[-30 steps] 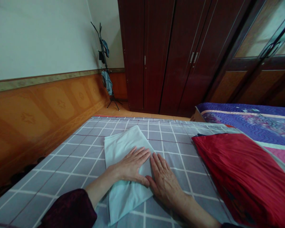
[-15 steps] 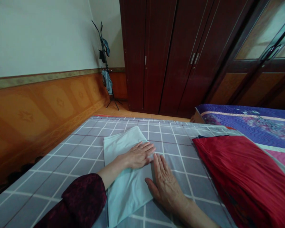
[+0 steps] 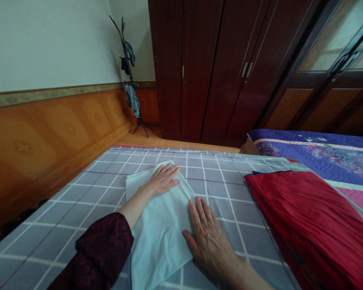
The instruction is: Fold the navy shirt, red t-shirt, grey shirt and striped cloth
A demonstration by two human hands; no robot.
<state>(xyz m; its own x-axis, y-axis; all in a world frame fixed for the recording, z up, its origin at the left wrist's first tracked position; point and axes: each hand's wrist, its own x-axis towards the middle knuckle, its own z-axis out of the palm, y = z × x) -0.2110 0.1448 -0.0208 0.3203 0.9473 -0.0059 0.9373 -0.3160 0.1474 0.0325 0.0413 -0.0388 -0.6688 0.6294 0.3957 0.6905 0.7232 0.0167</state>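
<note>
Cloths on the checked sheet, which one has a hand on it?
The pale blue cloth, beneath the left hand; the red cloth lies farther right, untouched.

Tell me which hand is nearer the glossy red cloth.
Right. The right hand is left of the glossy red cloth, at the right edge of the folded pale blue cloth; the left hand is farther left, on that cloth.

A slim black coat stand (image 3: 131,76) is hung with a blue cap-like item (image 3: 130,53) and a crumpled grey-blue cloth (image 3: 133,100). Beside it, a glossy dark red wooden wardrobe (image 3: 198,92) is fitted with silvery handles (image 3: 244,69). The pale wall (image 3: 48,44) is faced below with orange patterned panels (image 3: 48,129). At right, layered red cloth (image 3: 311,213) is laid near a purple flowered quilt (image 3: 326,141).
</note>
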